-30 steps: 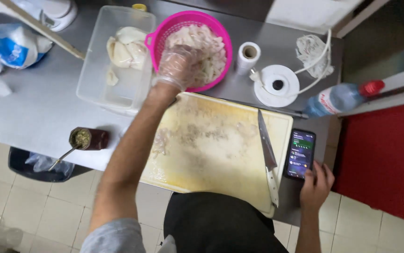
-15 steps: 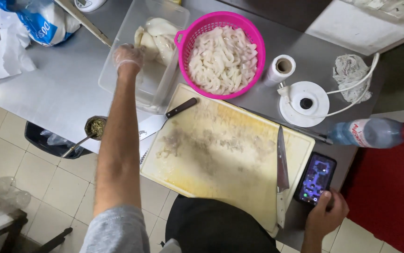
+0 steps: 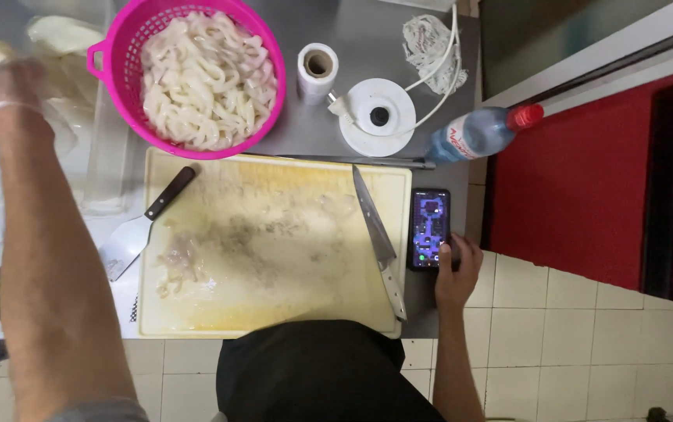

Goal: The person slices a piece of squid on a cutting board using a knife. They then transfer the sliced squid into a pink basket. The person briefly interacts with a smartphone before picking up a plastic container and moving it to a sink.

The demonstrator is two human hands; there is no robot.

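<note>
Gloved, our left hand (image 3: pixel 4 90) is reaching open into the tub (image 3: pixel 106 168); right hand (image 3: pixel 455 273) is touching the phone (image 3: pixel 428 228); grasping one piece firmly seems best.

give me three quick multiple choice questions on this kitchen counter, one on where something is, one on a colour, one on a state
1. Where does the knife lie?
A. on the cutting board's right side
B. in the basket
C. on the floor

2. What colour is the basket of cut squid?
A. green
B. pink
C. white

3. What is the right hand doing?
A. gripping the knife
B. touching the phone
C. holding the bottle

Answers:
1 A, the blade rests along the cutting board near its right edge.
2 B, its rim and handle are bright pink.
3 B, the thumb rests on the phone's lower corner.
</note>
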